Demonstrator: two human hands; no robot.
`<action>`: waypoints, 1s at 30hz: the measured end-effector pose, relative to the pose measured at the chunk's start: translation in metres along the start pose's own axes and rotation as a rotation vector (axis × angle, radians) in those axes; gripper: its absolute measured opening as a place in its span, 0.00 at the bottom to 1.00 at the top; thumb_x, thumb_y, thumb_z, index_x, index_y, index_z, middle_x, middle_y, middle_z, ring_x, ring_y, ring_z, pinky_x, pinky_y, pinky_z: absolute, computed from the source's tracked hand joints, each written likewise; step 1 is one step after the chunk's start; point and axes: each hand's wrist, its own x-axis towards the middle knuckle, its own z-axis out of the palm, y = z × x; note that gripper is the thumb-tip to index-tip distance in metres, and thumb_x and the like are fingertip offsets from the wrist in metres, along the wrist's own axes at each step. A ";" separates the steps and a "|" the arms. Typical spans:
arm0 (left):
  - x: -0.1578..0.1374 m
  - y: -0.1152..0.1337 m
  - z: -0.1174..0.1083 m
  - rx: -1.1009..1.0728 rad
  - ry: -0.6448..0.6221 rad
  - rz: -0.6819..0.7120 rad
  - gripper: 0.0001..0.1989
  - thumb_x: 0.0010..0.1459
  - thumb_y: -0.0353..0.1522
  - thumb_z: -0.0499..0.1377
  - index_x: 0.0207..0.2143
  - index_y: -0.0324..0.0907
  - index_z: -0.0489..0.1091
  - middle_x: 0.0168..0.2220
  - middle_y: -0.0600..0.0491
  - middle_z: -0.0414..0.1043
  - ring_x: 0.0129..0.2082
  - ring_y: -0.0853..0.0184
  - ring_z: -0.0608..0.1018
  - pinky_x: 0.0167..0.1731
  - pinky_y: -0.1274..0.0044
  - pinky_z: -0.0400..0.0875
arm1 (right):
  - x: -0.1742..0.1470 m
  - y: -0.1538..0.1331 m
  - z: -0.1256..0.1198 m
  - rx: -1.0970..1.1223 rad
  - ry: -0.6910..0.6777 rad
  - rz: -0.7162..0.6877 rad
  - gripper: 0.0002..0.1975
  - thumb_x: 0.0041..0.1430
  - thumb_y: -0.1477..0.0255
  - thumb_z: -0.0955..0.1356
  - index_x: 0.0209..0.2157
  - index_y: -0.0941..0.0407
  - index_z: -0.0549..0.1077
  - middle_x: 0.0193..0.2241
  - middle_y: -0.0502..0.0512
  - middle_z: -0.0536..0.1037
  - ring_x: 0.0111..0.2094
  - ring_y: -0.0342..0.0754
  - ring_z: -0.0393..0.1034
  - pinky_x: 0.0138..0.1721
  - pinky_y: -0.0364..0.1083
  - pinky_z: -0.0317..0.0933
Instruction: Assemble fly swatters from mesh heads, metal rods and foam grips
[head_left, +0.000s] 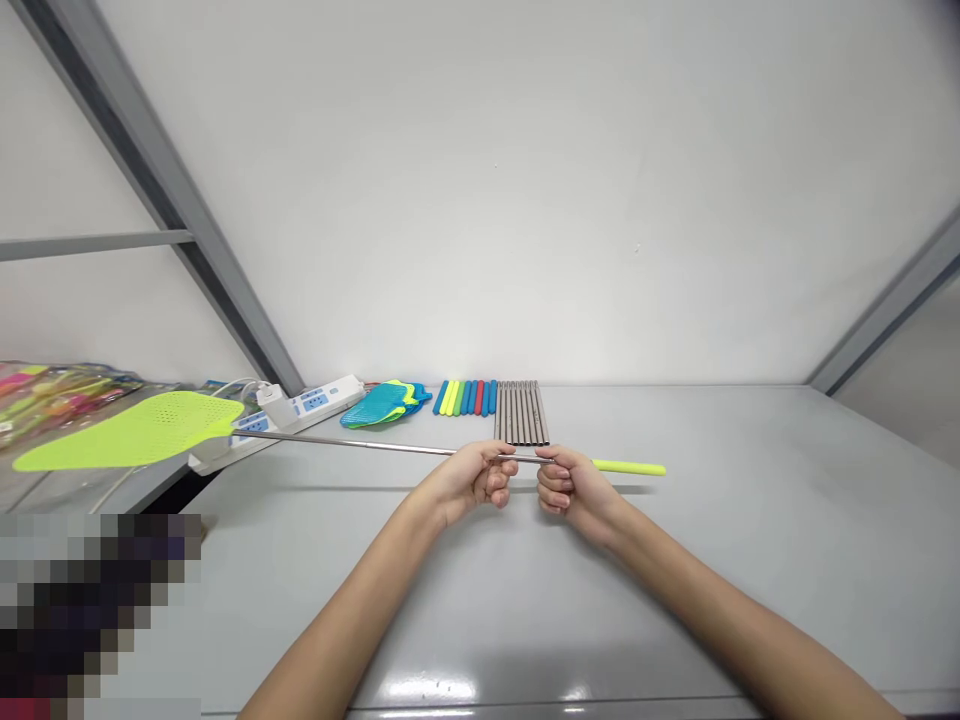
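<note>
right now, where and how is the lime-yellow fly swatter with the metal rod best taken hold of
Probably by the slim lime-yellow handle, from the right: it sticks out sideways past the right hand, uncovered, while the broad, flat head looks awkward to grasp.

The table (pixel 787 500) lies open rightward; swatter (pixel 150 430) and power strip (pixel 341 396) obstruct left.

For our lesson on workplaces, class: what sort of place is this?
Probably an assembly workbench: metal tubes and coloured grips lie in rows on it, near a pile of swatter heads.
</note>
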 end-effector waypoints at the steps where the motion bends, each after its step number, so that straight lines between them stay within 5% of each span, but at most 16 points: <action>1: 0.000 0.000 0.000 -0.011 -0.003 -0.004 0.11 0.48 0.32 0.49 0.16 0.39 0.56 0.10 0.62 0.48 0.09 0.78 0.54 0.16 0.81 0.55 | -0.001 -0.001 0.001 0.009 -0.002 0.010 0.19 0.48 0.69 0.61 0.12 0.55 0.47 0.10 0.42 0.43 0.11 0.36 0.41 0.16 0.41 0.42; 30: -0.016 0.018 -0.026 -0.018 0.063 0.045 0.08 0.50 0.28 0.50 0.19 0.40 0.56 0.09 0.64 0.45 0.07 0.78 0.54 0.15 0.81 0.58 | -0.013 -0.024 -0.002 -0.013 0.079 -0.076 0.19 0.47 0.73 0.62 0.12 0.55 0.45 0.11 0.42 0.41 0.12 0.36 0.37 0.15 0.42 0.40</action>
